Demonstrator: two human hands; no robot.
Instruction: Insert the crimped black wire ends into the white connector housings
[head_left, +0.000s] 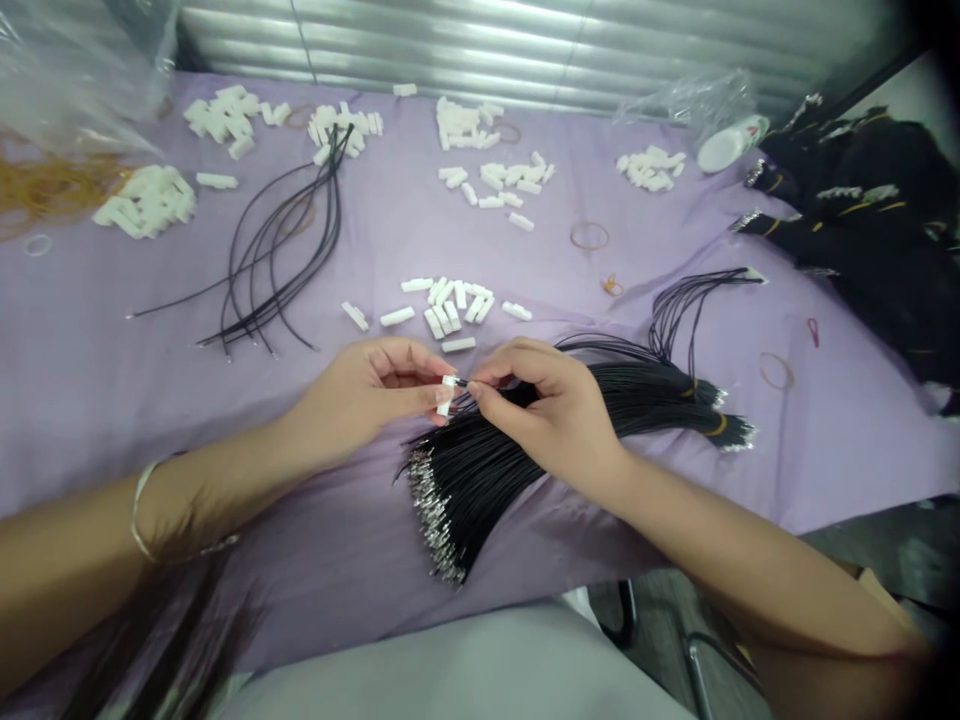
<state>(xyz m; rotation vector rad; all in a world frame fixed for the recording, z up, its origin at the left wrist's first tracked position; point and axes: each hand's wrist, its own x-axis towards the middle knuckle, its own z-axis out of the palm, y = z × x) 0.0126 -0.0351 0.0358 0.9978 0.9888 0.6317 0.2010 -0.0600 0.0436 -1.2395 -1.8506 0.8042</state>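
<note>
My left hand [390,385] pinches a white plastic connector housing [445,397] upright between thumb and fingers. My right hand [551,405] grips a thin black wire [462,383] close to its end, and that end meets the upper right side of the housing. How far the tip sits inside cannot be made out. Under my right hand lies a thick bundle of black wires [480,490], with silvery terminals [435,520] fanned out at the near left end. Just beyond my hands is a small group of loose white housings [450,307].
Several piles of white housings [154,200] lie along the back of the purple cloth [315,520]. Black wires [330,215] curve at the left. Rubber bands [45,190], a clear plastic bag [82,70], a white round container [724,150] and more wire bundles [892,230] surround them.
</note>
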